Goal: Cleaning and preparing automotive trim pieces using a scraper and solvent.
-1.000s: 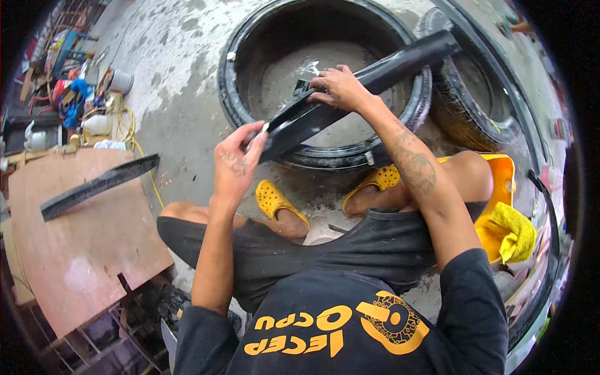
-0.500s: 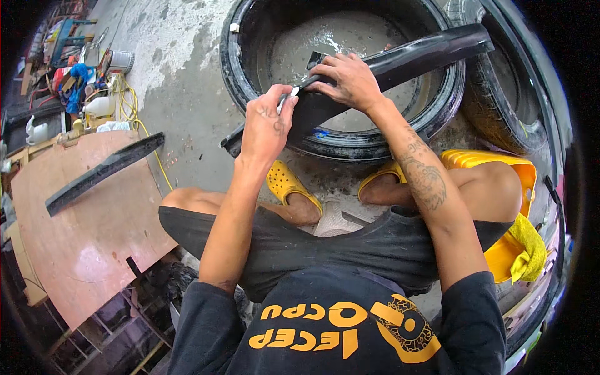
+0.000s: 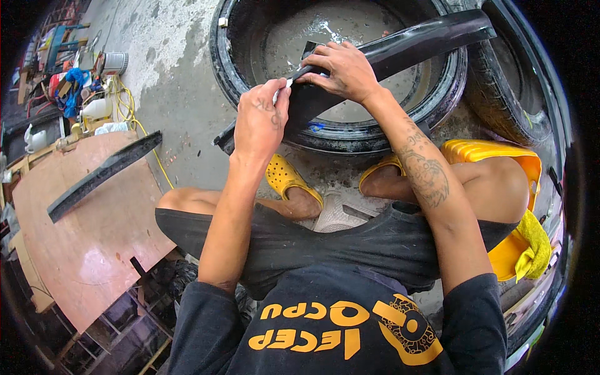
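A long black strip, seemingly of rubber (image 3: 431, 49), lies slantwise across the top of a tire (image 3: 369, 141) in front of me. My right hand (image 3: 340, 72) is closed on the strip's far edge, fingers bent over it. Close beside it, my left hand (image 3: 261, 115) pinches a small white piece (image 3: 281, 91) between thumb and forefinger, held against the strip's edge. Its kind cannot be made out, as the fingers cover most of it. The strip's near left end shows beyond my left wrist.
A second tire (image 3: 500, 87) leans at the right. Near my right knee are a yellow plastic container (image 3: 506, 253) and a yellow cloth (image 3: 534, 247). To the left, another black strip (image 3: 103, 175) rests on a wooden board (image 3: 94, 250), with a yellow cord (image 3: 150, 140), bottles and tools beyond.
Both hands have shifted slightly up and left in the picture, along with the tire and strip. The grips look the same, and my left fingers stay at the strip's edge.
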Demonstrator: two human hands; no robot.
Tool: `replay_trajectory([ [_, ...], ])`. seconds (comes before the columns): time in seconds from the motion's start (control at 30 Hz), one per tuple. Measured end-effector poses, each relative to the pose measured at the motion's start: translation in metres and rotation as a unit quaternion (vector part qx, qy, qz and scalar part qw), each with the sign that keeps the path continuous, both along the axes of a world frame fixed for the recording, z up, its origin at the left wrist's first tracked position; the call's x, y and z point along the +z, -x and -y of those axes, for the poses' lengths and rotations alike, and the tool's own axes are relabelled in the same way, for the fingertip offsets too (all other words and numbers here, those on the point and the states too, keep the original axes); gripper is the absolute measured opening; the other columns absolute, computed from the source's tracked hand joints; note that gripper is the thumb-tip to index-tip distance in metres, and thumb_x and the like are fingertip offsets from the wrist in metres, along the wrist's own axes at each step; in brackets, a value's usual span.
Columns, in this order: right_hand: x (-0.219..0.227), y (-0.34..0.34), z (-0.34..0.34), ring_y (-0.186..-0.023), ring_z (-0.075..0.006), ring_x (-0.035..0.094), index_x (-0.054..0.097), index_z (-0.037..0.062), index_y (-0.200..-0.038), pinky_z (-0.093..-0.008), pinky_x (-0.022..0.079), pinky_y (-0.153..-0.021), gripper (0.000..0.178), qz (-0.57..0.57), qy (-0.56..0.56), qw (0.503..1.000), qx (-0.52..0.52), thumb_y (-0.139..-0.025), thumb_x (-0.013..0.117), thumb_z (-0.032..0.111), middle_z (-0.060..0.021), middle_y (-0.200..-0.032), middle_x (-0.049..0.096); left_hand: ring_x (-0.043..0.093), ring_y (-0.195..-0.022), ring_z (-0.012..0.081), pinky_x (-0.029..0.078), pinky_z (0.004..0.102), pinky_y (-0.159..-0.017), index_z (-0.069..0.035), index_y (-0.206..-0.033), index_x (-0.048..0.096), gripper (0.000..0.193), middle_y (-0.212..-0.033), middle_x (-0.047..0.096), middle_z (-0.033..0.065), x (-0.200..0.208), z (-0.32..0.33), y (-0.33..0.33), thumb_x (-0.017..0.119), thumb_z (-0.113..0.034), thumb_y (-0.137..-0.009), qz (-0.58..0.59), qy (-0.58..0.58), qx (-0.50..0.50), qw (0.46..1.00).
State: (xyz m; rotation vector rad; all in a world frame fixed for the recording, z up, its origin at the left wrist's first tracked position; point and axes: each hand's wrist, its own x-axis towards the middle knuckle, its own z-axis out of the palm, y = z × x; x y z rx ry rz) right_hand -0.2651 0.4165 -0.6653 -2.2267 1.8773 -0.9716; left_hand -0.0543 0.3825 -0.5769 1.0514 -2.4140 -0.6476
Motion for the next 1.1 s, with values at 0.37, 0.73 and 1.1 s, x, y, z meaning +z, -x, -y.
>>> replay_trajectory([
  [0.37,-0.001,-0.002,0.002,-0.098,-0.0227,0.065,0.075,0.0185,-0.106,-0.0382,0.046,-0.084,0.031,0.002,0.02,1.0,-0.008,-0.089,0.073,0.045,-0.0008,-0.102,0.07,0.07,-0.068,0.0289,0.051,0.0348,-0.064,0.006,-0.104,0.072,0.02,-0.084,0.071,0.0246,-0.007,-0.003,0.006,0.067,-0.012,-0.098,0.001,0.025,0.019,1.0],
  [0.73,0.001,0.001,-0.001,-0.1,-0.0222,0.066,0.075,0.019,-0.106,-0.0379,0.046,-0.085,0.031,-0.002,0.009,1.0,-0.007,-0.089,0.073,0.045,-0.0004,-0.103,0.07,0.07,-0.069,0.0326,0.052,0.0376,-0.066,0.007,-0.104,0.071,0.018,-0.084,0.071,0.0244,0.01,-0.006,0.006,0.066,-0.01,-0.097,-0.023,-0.106,0.042,0.993],
  [1.1,-0.001,0.002,0.0,-0.1,-0.0221,0.066,0.076,0.0193,-0.107,-0.0382,0.047,-0.087,0.031,-0.005,0.005,1.0,-0.013,-0.089,0.072,0.044,-0.0006,-0.102,0.07,0.053,-0.062,0.0081,0.043,0.027,-0.057,0.003,-0.109,0.074,0.023,-0.071,0.066,0.0058,0.002,-0.005,0.008,0.071,-0.016,-0.098,-0.038,-0.156,0.103,0.982],
])
